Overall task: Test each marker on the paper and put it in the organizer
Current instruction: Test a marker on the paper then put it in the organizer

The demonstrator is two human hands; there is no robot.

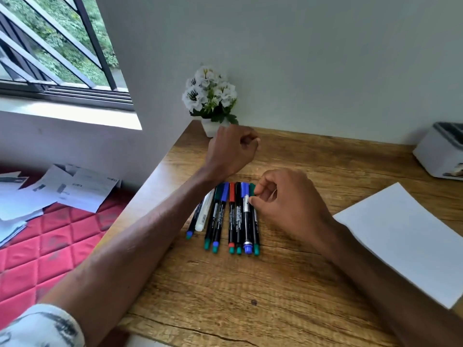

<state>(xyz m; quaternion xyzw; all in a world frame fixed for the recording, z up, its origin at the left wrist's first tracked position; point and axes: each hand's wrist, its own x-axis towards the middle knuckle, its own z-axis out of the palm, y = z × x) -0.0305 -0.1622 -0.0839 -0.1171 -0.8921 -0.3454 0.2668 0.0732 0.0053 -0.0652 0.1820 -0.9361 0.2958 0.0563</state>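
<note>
Several markers (231,216) lie side by side in a row on the wooden desk (250,296), with black barrels and blue, green or red caps; one is white (204,214). My right hand (288,204) reaches over the right end of the row. Its thumb and fingertips pinch the rightmost green marker (256,234), which still lies flat beside a thicker blue marker (246,221). My left hand (231,149) hovers beyond the row as a closed fist with nothing visible in it. A blank white paper (400,234) lies to the right.
A white box-like container (441,156) stands at the far right edge, partly cut off. A small white pot of white flowers (210,101) sits in the desk's back left corner. Left of the desk are a red quilted surface (37,259) and loose papers (62,191).
</note>
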